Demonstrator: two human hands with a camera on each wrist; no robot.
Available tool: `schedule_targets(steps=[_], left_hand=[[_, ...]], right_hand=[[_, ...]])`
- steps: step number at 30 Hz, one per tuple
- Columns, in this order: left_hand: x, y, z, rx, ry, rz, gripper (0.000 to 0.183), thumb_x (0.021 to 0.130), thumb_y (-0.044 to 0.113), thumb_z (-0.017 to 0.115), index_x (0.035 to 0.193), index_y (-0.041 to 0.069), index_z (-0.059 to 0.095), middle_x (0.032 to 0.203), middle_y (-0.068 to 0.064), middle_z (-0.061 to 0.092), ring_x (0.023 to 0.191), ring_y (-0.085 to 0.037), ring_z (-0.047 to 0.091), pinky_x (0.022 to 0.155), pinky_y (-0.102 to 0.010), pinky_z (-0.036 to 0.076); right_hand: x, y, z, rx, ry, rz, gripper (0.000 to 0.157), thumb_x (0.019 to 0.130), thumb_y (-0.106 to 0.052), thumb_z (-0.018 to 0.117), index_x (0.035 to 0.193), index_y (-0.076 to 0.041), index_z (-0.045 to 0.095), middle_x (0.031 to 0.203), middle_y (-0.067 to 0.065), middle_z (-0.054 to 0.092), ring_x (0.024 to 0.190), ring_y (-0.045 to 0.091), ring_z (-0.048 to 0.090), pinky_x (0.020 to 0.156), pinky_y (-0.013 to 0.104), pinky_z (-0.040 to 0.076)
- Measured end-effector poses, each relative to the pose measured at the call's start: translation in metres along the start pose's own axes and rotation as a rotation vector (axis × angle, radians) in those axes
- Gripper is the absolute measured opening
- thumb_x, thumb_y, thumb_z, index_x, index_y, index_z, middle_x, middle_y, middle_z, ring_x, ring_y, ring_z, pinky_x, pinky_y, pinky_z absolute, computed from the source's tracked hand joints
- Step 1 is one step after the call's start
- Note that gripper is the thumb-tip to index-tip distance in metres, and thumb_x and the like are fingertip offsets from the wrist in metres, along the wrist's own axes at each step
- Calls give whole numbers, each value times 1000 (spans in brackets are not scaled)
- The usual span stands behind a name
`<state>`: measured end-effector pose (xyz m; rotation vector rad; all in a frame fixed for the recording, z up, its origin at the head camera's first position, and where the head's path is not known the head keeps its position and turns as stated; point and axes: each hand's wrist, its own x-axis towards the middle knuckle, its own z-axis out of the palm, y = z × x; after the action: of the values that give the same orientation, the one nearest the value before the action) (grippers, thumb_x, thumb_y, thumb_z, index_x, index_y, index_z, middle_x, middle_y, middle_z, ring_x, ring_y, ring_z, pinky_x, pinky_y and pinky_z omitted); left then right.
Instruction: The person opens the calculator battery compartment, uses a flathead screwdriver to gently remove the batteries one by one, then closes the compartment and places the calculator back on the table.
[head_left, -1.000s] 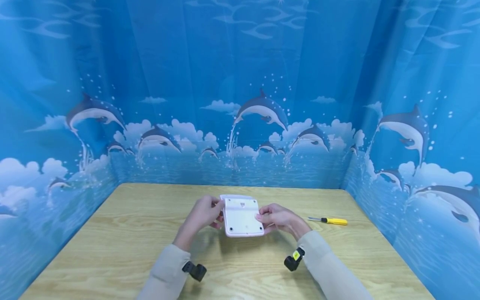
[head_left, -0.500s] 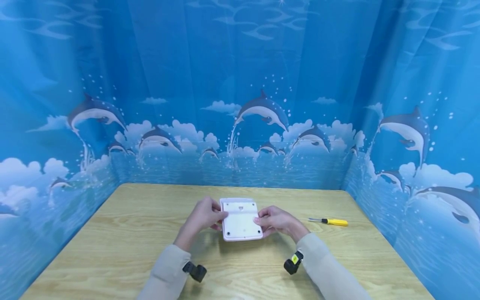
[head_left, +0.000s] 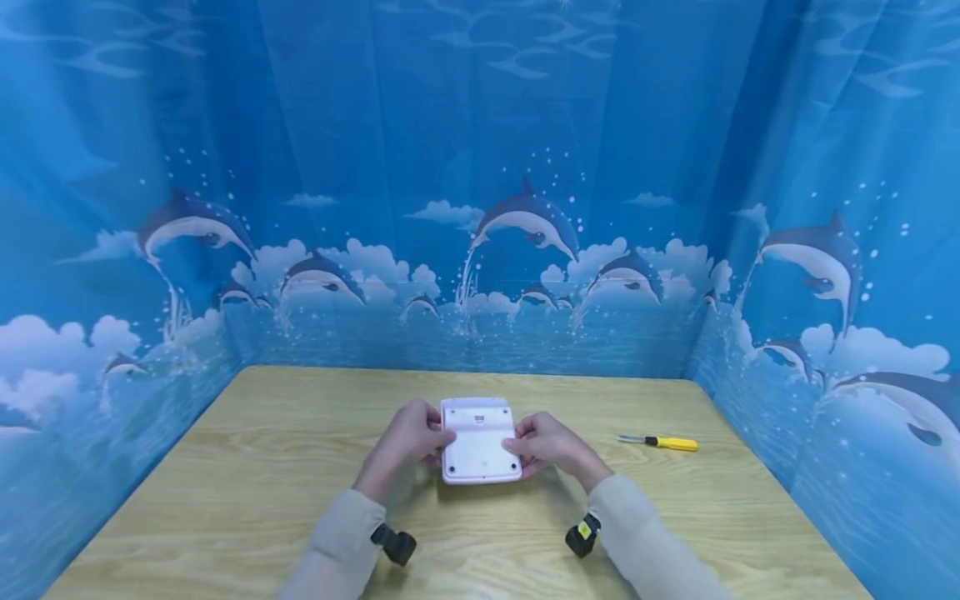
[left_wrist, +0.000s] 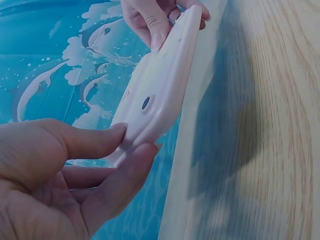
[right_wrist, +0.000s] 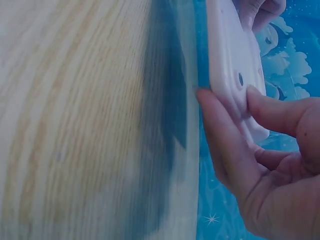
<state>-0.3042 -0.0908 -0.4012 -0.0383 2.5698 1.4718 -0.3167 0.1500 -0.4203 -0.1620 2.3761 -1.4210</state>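
Note:
A white, faintly pink desk calculator [head_left: 480, 454] is held up over the middle of the table, its back turned toward me. Dark round feet mark the corners of that back, and a small latch-like mark sits near the top; the front is hidden. My left hand [head_left: 408, 435] pinches the left edge, thumb on the back and fingers behind. On the opposite edge my right hand [head_left: 549, 443] grips it the same way. Both wrist views show the calculator's rounded side [left_wrist: 172, 107] between thumb and fingers, apart from the tabletop, with its shadow below.
A screwdriver [head_left: 671, 443] with a yellow handle lies on the wooden table [head_left: 247, 475], right of my right hand, its shaft pointing left. Blue dolphin-print curtains [head_left: 420, 208] enclose the table's back and sides.
The calculator has shifted slightly left and nearer to me, and its tilt has evened out. My left thumb has moved lower onto its back. The screwdriver stays where it lay.

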Motion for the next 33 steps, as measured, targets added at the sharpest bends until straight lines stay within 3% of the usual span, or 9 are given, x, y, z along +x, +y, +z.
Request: schedule_targets(steps=[8, 16, 23, 33], left_hand=[[1, -1, 5, 11, -18, 26, 41, 93, 4, 72, 128, -11, 59, 98, -16, 66, 79, -22, 69, 66, -33, 65], [0, -2, 8, 27, -38, 50, 39, 92, 3, 73, 126, -12, 60, 94, -14, 63, 74, -22, 69, 64, -31, 65], [2, -2, 12, 49, -31, 37, 35, 92, 3, 73, 122, -10, 62, 92, -14, 64, 73, -22, 69, 60, -27, 63], [2, -3, 15, 44, -24, 50, 35, 91, 3, 74, 121, -11, 61, 93, -15, 64, 73, -22, 69, 61, -28, 63]], right_hand=[[-6, -1, 4, -77, 84, 20, 17, 97, -14, 71, 99, 1, 63, 85, 13, 68, 68, 21, 70, 63, 37, 65], [-12, 2, 5, -120, 131, 17, 18, 96, -14, 72, 102, 1, 66, 87, 13, 66, 70, 21, 68, 62, 34, 64], [-14, -1, 4, -142, 143, -7, 36, 95, -13, 72, 122, 8, 62, 92, 14, 67, 70, 22, 68, 60, 34, 64], [-18, 1, 4, -130, 161, -21, 44, 94, -10, 74, 130, 9, 58, 90, 15, 66, 63, 22, 68, 58, 36, 64]])
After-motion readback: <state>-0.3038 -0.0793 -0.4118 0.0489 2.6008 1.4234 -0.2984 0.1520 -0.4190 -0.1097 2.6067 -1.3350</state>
